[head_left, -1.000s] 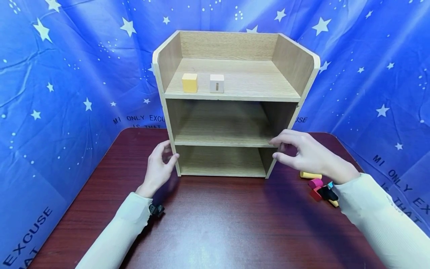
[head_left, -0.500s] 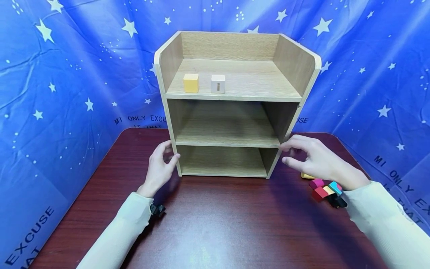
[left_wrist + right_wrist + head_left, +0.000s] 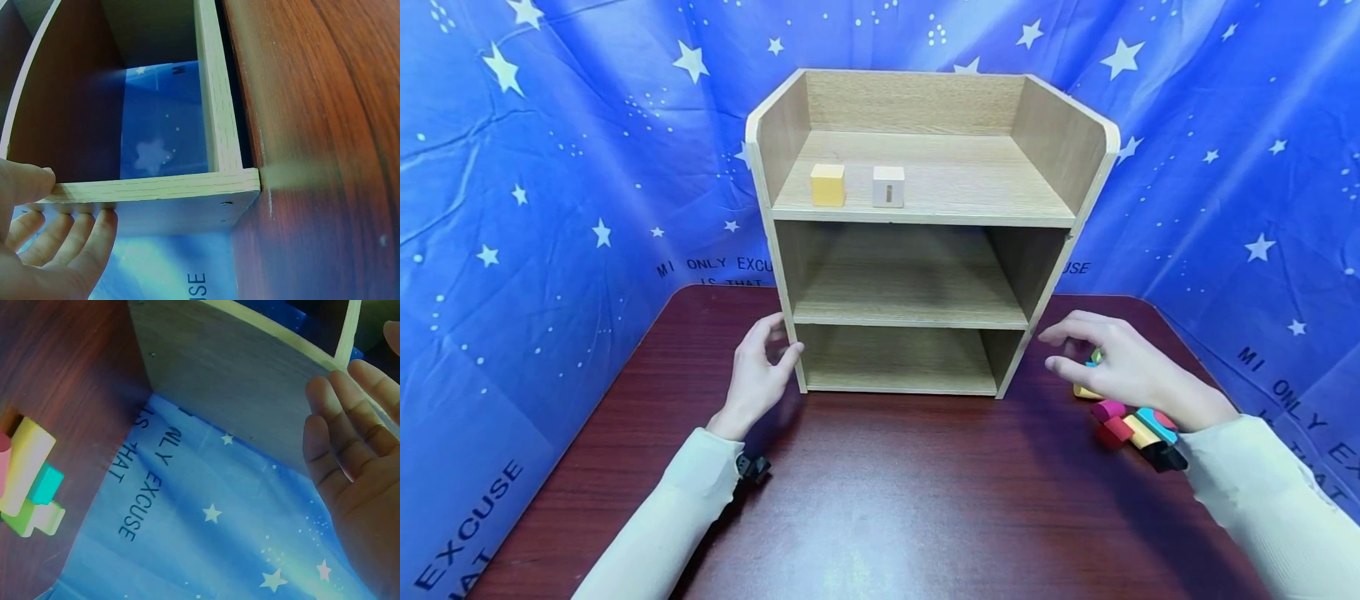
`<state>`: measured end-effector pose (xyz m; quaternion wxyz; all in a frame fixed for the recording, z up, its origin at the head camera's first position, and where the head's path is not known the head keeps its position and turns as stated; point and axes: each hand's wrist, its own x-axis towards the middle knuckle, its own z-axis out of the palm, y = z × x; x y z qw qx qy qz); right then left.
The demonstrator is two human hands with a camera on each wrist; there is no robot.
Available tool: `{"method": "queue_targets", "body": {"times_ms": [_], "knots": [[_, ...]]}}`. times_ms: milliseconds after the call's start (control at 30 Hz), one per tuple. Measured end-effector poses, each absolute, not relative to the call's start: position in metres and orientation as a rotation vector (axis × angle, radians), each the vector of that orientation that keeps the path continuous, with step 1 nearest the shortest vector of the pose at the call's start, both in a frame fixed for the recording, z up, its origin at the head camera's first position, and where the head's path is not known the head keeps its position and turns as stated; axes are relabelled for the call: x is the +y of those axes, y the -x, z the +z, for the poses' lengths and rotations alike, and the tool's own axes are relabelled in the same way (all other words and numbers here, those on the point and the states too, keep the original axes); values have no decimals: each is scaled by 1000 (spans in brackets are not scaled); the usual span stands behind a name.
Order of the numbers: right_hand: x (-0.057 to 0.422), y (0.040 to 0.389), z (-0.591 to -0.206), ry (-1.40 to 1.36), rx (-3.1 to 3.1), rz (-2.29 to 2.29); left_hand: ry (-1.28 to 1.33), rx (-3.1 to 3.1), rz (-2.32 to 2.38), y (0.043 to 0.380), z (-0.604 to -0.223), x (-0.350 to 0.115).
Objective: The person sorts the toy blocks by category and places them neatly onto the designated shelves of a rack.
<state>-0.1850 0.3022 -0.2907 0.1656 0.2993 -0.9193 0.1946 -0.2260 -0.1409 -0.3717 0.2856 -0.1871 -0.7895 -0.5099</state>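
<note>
Left grip pinches the wooden shelf; my right grip holds nothing. If I tug 1 side, the yellow cube and white cube could fall.

Head view: bright and largely sharp. White glare noted on the near part of the counter; soft shadow falls on it right of the shelf unit, whose lower compartments are dim. Curtain carries pale sheen. Wrist views: darker, softer, low in contrast; shelf edges bow, consistent with lens distortion.
</note>
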Motion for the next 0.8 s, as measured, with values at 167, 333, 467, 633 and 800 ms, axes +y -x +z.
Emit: {"method": "queue_targets", "body": {"times_ms": [167,333,467,633,800], "knots": [[307,185,-295,-793,-2658,555,497,-2104,-1362,240,-387,-147],[313,187,-299,-780,-2678,552,503,-2105,-1370,242,-391,-151],[319,187,-303,-782,-2700,528,502,-2115,-1357,241,-390,-152],[324,185,-306,-781,-2723,505,497,-2134,-1329,241,-390,-153],[328,181,-311,-756,-2730,501,504,-2134,-1336,242,-391,-151]]}}
